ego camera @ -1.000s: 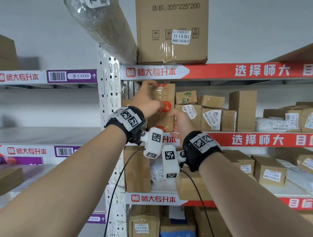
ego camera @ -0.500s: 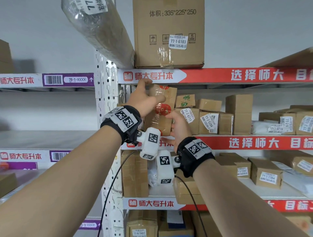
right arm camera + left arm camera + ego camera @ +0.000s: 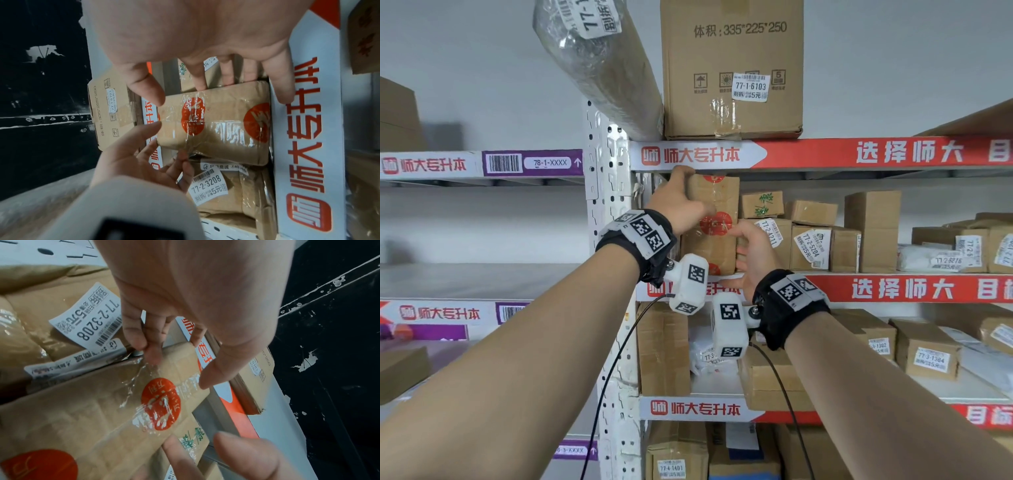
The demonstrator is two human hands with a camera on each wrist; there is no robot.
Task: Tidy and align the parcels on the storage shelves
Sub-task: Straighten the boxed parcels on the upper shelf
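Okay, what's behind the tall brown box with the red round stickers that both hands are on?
Behind the tall brown taped box with red round stickers, against the shelf post, sits a brown taped parcel labelled 77-2-3208. The box covers most of it; anything deeper is hidden.

The head camera faces the storage shelves [image 3: 859, 154] from arm's reach, looking slightly upward. Each wrist camera looks along its palm, very near the fingers [image 3: 133, 331]. All three views share the taped parcel with red seals [image 3: 714, 222] between the fingers.
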